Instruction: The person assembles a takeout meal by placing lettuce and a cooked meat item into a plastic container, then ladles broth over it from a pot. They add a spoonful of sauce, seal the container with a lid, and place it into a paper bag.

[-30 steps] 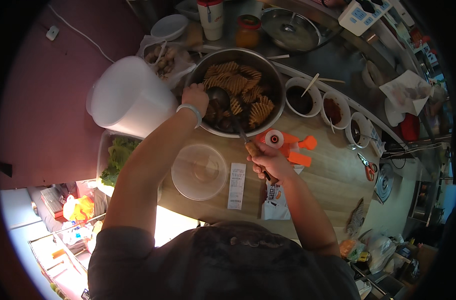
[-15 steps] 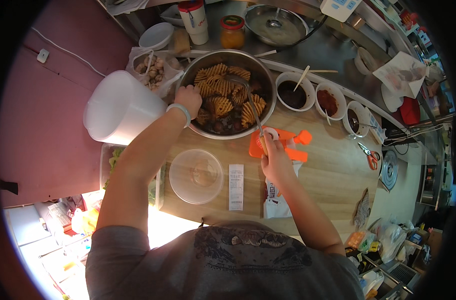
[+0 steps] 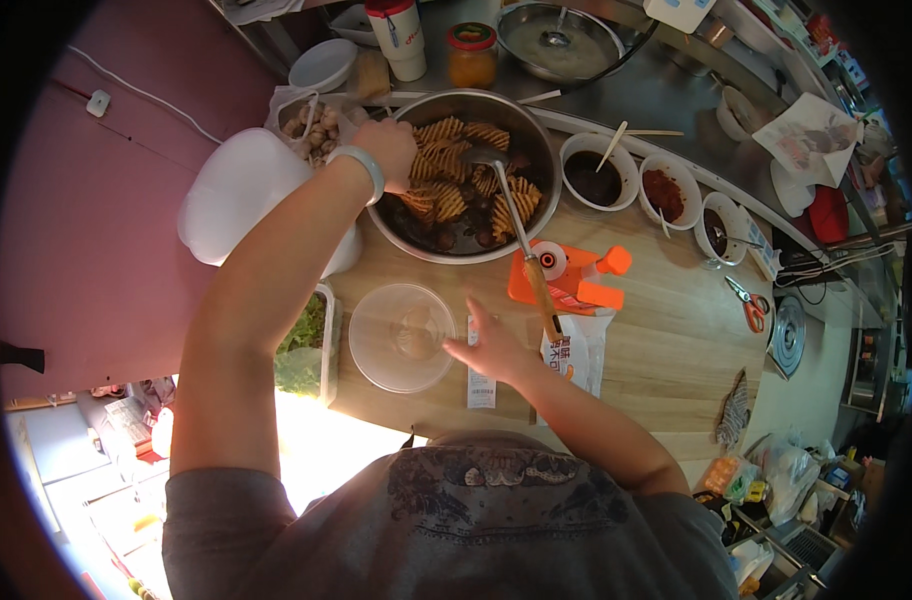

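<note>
A large metal basin (image 3: 550,200) holds ridged, wavy-cut potato slices (image 3: 438,160) in dark liquid. My left hand (image 3: 388,152), with a pale bracelet at the wrist, is at the basin's left rim with its fingers bent closed; what they hold, if anything, is hidden. A ladle (image 3: 517,212) with a wooden handle leans over the basin's near edge, its head among the slices and no hand on it. With fingers spread, my right hand (image 3: 491,345) is beside a round clear plastic bowl (image 3: 376,345), its fingertips close to the bowl's right edge and over a printed slip (image 3: 482,390).
White bowls of dark sauce (image 3: 588,180) and red sauce (image 3: 666,195) stand right of the basin. An orange device (image 3: 566,275), a white packet (image 3: 583,350) and scissors (image 3: 748,303) lie on the wooden counter. Left are a white bucket (image 3: 241,185) and a box of greens (image 3: 301,335).
My right hand has let go of the ladle and moved down and left to the clear bowl. My left hand has shifted up along the basin's rim. The view has shifted slightly.
</note>
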### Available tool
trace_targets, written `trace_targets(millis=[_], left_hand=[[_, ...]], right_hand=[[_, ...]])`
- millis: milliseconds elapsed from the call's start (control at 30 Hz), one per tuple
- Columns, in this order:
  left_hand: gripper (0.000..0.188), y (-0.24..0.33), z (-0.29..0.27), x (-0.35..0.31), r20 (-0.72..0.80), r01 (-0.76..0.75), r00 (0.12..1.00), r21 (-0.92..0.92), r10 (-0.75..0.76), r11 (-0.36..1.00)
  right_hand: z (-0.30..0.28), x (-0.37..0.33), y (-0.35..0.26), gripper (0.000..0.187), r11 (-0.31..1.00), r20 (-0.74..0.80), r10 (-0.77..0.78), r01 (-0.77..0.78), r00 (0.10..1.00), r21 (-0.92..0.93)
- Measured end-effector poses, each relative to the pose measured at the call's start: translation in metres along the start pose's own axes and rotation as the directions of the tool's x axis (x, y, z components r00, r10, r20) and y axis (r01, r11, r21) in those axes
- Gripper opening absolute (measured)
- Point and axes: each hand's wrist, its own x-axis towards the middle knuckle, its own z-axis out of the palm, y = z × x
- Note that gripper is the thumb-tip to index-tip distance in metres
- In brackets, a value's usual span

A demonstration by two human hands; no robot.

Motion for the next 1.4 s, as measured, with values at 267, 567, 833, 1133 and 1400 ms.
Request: trace_targets(millis=[267,567,833,1133,1400], left_hand=[[0.030,0.000,-0.031,-0.025,-0.087,-0.003,0.996,0.024,0.005,1.000],[0.024,0.002,-0.060,-0.039,-0.202,-0.013,0.979,0.063,0.026,0.998],[0.022,0.011,-0.077,-0.047,-0.248,-0.022,0.968,0.054,0.034,0.998],[0.038,0.026,-0.087,-0.050,-0.129,-0.025,0.991,0.119,0.040,0.993],[0.032,0.027,-0.094,-0.058,-0.158,-0.077,0.983,0.128,0.097,0.989]], right_hand=[[0.053,0.015,0.003,0.062,0.812,0.162,0.169,-0.230,0.972,0.537],[0.030,0.018,0.018,0.041,0.731,0.049,0.209,-0.189,0.977,0.656],[0.030,0.013,0.023,0.038,0.675,0.026,0.186,-0.147,0.982,0.723],[0.019,0.004,0.024,0.029,0.641,0.031,0.216,-0.166,0.976,0.749],[0.015,0.005,0.024,0.030,0.611,0.046,0.243,-0.190,0.969,0.769]])
